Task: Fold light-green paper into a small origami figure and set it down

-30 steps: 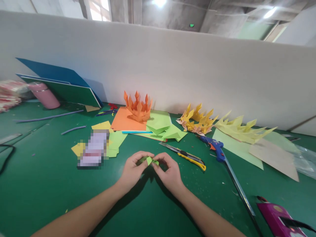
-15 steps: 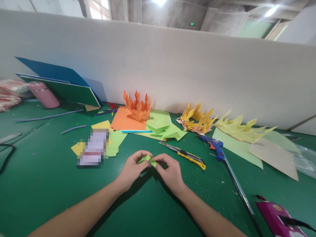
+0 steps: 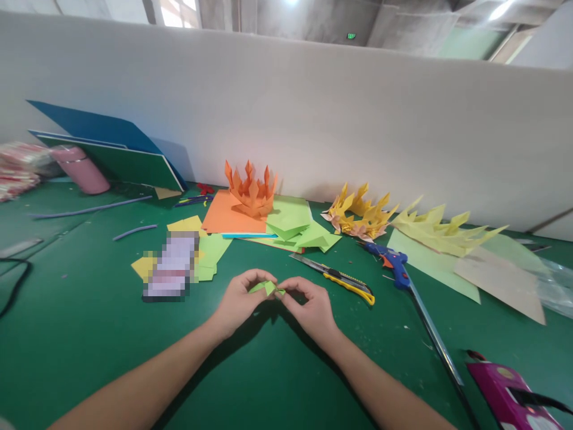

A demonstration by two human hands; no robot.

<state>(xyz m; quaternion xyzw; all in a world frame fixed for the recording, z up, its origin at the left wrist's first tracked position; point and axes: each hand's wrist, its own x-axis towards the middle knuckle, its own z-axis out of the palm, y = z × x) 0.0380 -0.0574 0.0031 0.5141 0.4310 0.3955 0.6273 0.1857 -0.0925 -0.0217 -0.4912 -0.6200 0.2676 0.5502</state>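
My left hand (image 3: pixel 239 301) and my right hand (image 3: pixel 310 306) meet just above the green table (image 3: pixel 89 334), at its middle. Both pinch one small folded piece of light green paper (image 3: pixel 267 288) between thumbs and fingertips. Most of the paper is hidden by the fingers. A yellow utility knife (image 3: pixel 340 278) lies just right of my right hand. A stack of light green sheets (image 3: pixel 298 227) sits behind the hands.
An orange paper crown (image 3: pixel 250 191) stands on orange paper. Yellow paper crowns (image 3: pixel 362 215) and pale sheets (image 3: pixel 465 263) lie at right. A blue glue gun (image 3: pixel 388 260), a metal ruler (image 3: pixel 436 340), a blurred object (image 3: pixel 172 269), a pink cup (image 3: pixel 80 170) and boards (image 3: pixel 111 158) are around.
The hands stayed together on the green paper, folding it smaller between the fingertips. The view tilted slightly, nothing else on the table moved.
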